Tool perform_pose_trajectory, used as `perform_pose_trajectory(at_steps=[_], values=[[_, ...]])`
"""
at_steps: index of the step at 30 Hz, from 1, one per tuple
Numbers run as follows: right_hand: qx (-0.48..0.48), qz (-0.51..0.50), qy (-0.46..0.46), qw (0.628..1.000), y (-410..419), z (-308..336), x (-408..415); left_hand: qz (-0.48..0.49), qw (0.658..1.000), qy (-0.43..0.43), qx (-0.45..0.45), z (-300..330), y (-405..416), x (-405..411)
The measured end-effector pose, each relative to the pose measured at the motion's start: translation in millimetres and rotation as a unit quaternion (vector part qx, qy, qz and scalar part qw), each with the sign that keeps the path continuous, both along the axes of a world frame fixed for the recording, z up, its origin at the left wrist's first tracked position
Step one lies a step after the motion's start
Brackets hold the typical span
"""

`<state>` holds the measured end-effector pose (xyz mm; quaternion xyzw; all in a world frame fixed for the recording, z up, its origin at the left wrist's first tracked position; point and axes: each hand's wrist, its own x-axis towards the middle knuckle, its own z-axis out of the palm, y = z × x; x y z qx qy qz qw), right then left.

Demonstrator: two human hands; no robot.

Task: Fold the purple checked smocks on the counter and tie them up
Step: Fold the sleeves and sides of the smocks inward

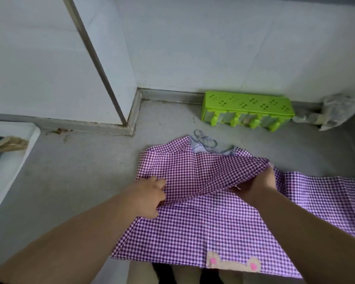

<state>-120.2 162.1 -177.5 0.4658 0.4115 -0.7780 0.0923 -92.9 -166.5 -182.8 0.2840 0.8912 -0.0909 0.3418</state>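
Both hands pinch the purple checked smock (203, 222) at the counter's (70, 181) front edge: left hand (150, 198) grips its left fold, right hand (256, 186) lifts a flap.

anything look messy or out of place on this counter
A few things. The green rack lies tipped on its side by the wall. Small leafy scraps litter the counter near the left corner. The smock's hem hangs over the front edge, and its neck ties lie in a loose tangle.

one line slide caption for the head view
Both hands, left and right, fold a purple checked smock on a grey counter.
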Motion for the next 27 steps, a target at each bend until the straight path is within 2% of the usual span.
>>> perform_pose_trajectory(at_steps=[2, 3, 6, 9, 10, 11, 13, 14, 15, 16, 18, 20, 22, 24, 27], values=[[-0.043, -0.014, -0.010, 0.999, 10, -3, -1, -0.001, 1.000, -0.009, -0.014, -1, 4, 0], [-0.018, 0.012, -0.021, 1.000, 12, -1, -1, -0.002, 1.000, -0.014, -0.021, 1, 7, 0], [0.144, 0.105, -0.040, 0.983, 20, 3, 0, 0.003, 0.998, -0.044, -0.044, 7, 15, -4], [0.222, 0.182, -0.038, 0.957, 38, 3, 5, 0.012, 0.995, -0.074, -0.063, 10, 21, -11], [0.271, 0.226, -0.049, 0.934, 45, 2, 9, 0.008, 0.995, -0.074, -0.068, 10, 22, -13], [0.352, 0.294, -0.070, 0.886, 55, 5, 15, 0.000, 0.995, -0.068, -0.070, 9, 25, -15], [0.486, 0.437, -0.114, 0.748, 72, 8, 28, -0.012, 0.996, -0.052, -0.069, 6, 28, -17], [0.506, 0.480, -0.127, 0.705, 80, 10, 36, -0.021, 0.997, -0.043, -0.066, 4, 30, -18], [0.496, 0.504, -0.143, 0.693, 86, 10, 42, -0.031, 0.997, -0.034, -0.065, 3, 31, -18], [0.481, 0.509, -0.160, 0.696, 91, 9, 48, -0.042, 0.997, -0.025, -0.067, 2, 32, -19], [0.504, 0.508, -0.174, 0.677, 90, 9, 54, -0.068, 0.995, -0.010, -0.073, 1, 35, -19], [0.584, 0.510, -0.148, 0.613, 81, 10, 54, -0.086, 0.994, 0.000, -0.074, 2, 38, -18], [0.647, 0.511, -0.077, 0.561, 69, 12, 51, -0.087, 0.995, 0.017, -0.053, 3, 40, -17], [0.672, 0.530, -0.015, 0.517, 56, 14, 43, -0.058, 0.998, 0.036, -0.009, 3, 40, -18], [0.647, 0.567, -0.016, 0.510, 47, 5, 25, 0.037, 0.995, 0.068, 0.054, -2, 40, -25]])
